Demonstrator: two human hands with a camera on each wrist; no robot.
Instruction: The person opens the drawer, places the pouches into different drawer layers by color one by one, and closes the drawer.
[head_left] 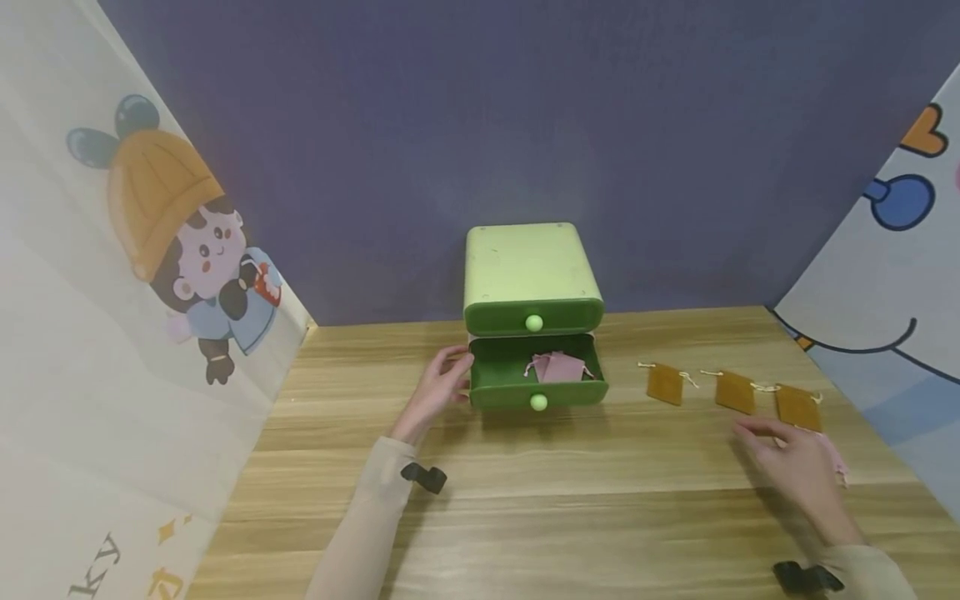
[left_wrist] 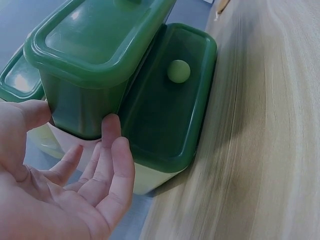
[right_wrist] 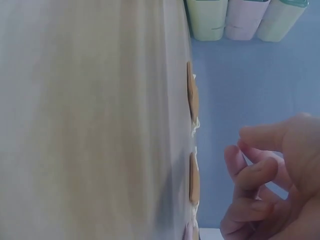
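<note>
A small drawer cabinet [head_left: 531, 260] in light green has its middle drawer [head_left: 495, 398] pulled out. Pink drawstring pouches [head_left: 558, 367] lie inside, partly overlapping; I cannot tell how many. My left hand [head_left: 442, 383] is at the drawer's left side, and in the left wrist view its thumb and fingertips touch the drawer's side wall [left_wrist: 82, 110]. Three brown drawstring pouches [head_left: 665, 384] lie in a row to the right of the cabinet. Above the table near them hovers my right hand [head_left: 797, 467], fingers loosely bent, holding nothing. It partly hides a pink pouch [head_left: 834, 458].
The wooden table [head_left: 570, 517] meets a dark blue back panel [head_left: 375, 167], close behind the cabinet. Side panels with cartoon prints stand left and right. The left wrist view shows a closed bottom drawer with a round knob [left_wrist: 178, 71] under the pulled-out one.
</note>
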